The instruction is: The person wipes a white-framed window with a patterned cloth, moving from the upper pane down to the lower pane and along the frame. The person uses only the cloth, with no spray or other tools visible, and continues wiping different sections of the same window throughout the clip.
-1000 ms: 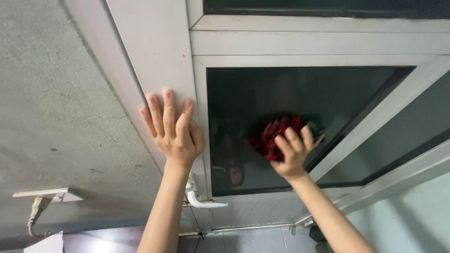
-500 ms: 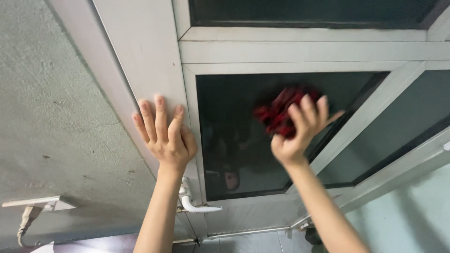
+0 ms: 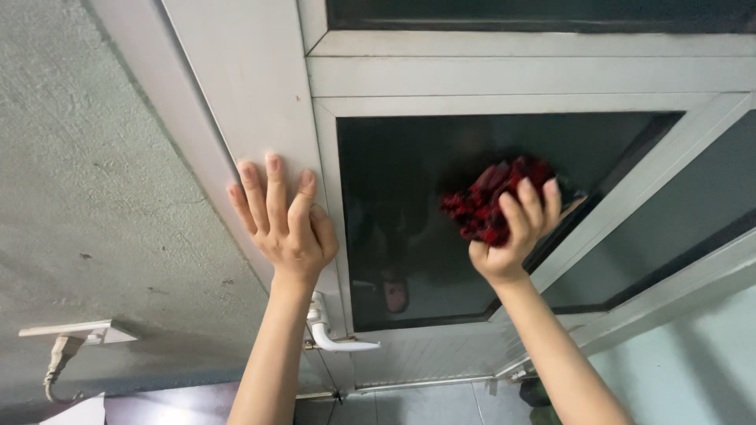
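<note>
Red crumpled cloth [image 3: 492, 201] is sitting bunched under my right hand [image 3: 508, 240], my fingers [image 3: 526, 206] curling over it and pressing it against the dark glass pane [image 3: 402, 205], toward its upper right. My left hand [image 3: 287, 224] is lying flat, fingers spread, on the grey door frame [image 3: 252, 86], well left of the cloth, above the white handle [image 3: 331, 334].

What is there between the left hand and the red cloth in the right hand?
In the head view, between the left hand and the red cloth lie the door's pale frame strip and a stretch of dark glass pane.
</note>
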